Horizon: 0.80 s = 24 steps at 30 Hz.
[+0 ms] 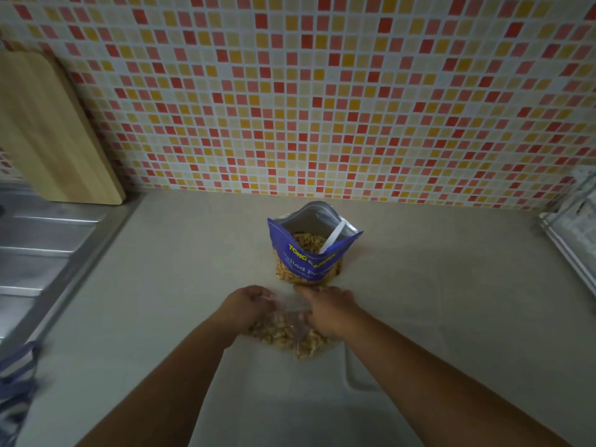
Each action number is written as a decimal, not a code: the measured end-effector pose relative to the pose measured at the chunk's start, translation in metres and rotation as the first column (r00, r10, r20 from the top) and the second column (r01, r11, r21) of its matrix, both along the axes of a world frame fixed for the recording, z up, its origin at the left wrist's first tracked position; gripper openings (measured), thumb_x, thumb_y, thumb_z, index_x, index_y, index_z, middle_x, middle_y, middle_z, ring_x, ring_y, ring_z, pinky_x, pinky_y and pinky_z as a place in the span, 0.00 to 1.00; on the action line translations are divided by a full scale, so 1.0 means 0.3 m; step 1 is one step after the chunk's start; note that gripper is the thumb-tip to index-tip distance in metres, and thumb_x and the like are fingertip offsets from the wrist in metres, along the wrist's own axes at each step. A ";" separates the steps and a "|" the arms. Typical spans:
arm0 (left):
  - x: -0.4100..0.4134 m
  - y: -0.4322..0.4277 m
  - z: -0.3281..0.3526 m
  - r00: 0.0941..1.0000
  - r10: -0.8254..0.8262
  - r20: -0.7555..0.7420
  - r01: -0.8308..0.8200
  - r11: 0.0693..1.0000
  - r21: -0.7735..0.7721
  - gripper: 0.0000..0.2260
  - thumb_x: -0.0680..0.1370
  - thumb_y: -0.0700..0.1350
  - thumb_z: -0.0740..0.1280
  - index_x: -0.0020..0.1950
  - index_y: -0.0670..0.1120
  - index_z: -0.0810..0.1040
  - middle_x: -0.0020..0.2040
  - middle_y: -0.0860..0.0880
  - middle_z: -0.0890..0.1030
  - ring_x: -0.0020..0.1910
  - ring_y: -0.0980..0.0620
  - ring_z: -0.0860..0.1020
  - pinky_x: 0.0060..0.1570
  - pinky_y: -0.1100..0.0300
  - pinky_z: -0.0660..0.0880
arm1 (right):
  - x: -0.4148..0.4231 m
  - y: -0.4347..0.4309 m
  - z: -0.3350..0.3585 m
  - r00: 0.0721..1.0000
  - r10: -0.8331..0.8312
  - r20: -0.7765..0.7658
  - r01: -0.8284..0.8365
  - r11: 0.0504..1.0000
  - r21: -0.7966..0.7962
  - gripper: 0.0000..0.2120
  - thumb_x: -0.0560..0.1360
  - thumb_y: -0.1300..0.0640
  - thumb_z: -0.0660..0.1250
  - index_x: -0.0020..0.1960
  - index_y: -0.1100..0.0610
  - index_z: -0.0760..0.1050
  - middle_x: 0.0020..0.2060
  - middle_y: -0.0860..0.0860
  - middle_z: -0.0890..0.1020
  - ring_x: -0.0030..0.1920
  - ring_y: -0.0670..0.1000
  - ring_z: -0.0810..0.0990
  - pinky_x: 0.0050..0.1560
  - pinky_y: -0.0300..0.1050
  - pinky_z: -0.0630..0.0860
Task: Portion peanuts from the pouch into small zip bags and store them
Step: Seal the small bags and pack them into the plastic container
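A small clear plastic zip bag [290, 338], partly filled with pale brown peanuts [280, 332], lies on the beige table [180, 259] just in front of a blue foil peanut pouch [304, 258], on the side nearer the person. Both hands are on the bag's upper edge, the end that faces the pouch. The left hand [246, 306] holds the left part of that edge, its fingers [266, 296] curled over the clear plastic. The right hand [327, 309] holds the right part, with its fingers [306, 291] bent down onto the strip and the thumb tucked below it. The stretch of plastic between the two hands is bare, and the peanuts lie heaped below the hands, toward the person. Whether the zip is sealed cannot be told.

The pouch stands upright with its mouth open, showing the silver lining and more peanuts inside. A white plastic scoop handle [335, 235] leans out of it against the right side of the mouth. The right hand's fingertips come very close to the base of the pouch; contact cannot be judged.

Behind the pouch rises a wall of small red, orange and cream mosaic tiles [322, 91]. Far to the left of the pouch a light wooden cutting board [48, 133] leans against that wall, above a stainless steel sink drainer [38, 246]. Left of the pouch and nearer the person lies a blue and white striped cloth [16, 385]. Far to the right of the pouch stands a clear, pale object [577, 227], too blurred to identify.
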State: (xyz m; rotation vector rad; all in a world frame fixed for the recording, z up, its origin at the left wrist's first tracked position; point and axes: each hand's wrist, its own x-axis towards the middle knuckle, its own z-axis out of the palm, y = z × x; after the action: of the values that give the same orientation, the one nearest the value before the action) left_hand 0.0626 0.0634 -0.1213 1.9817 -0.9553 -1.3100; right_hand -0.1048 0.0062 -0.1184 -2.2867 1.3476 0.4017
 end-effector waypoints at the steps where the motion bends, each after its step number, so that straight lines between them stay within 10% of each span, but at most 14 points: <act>1: 0.001 0.004 -0.002 0.999 -0.018 -0.028 0.018 1.000 -0.019 0.04 0.71 0.44 0.73 0.43 0.48 0.79 0.37 0.49 0.81 0.27 0.60 0.78 0.32 0.66 0.74 | 0.004 0.003 0.005 1.000 -0.005 0.004 0.005 1.000 -0.002 0.25 0.76 0.44 0.60 0.72 0.41 0.59 0.72 0.51 0.66 0.70 0.59 0.65 0.68 0.55 0.58; 16: -0.019 0.053 0.222 0.980 -0.089 -0.179 0.020 0.934 -0.356 0.06 0.74 0.41 0.69 0.38 0.50 0.77 0.37 0.42 0.77 0.33 0.48 0.71 0.28 0.63 0.68 | -0.074 0.064 0.218 0.862 -0.175 0.476 0.248 0.964 -0.094 0.10 0.72 0.45 0.67 0.48 0.49 0.79 0.41 0.46 0.77 0.50 0.52 0.78 0.55 0.47 0.74; 24: -0.367 0.008 0.182 0.966 -0.092 -0.243 0.016 0.955 -0.298 0.05 0.73 0.42 0.70 0.38 0.50 0.77 0.31 0.52 0.79 0.30 0.54 0.72 0.31 0.62 0.68 | -0.400 0.038 0.256 0.923 -0.283 0.263 0.306 0.950 -0.053 0.12 0.72 0.46 0.65 0.32 0.47 0.70 0.37 0.48 0.79 0.46 0.54 0.80 0.48 0.47 0.75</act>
State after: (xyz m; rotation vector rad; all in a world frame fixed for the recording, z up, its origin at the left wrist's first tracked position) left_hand -0.0474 0.0659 -0.0667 1.5312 -1.0185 -1.3279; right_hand -0.2247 0.0176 -0.0418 -2.0727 1.5696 -0.0524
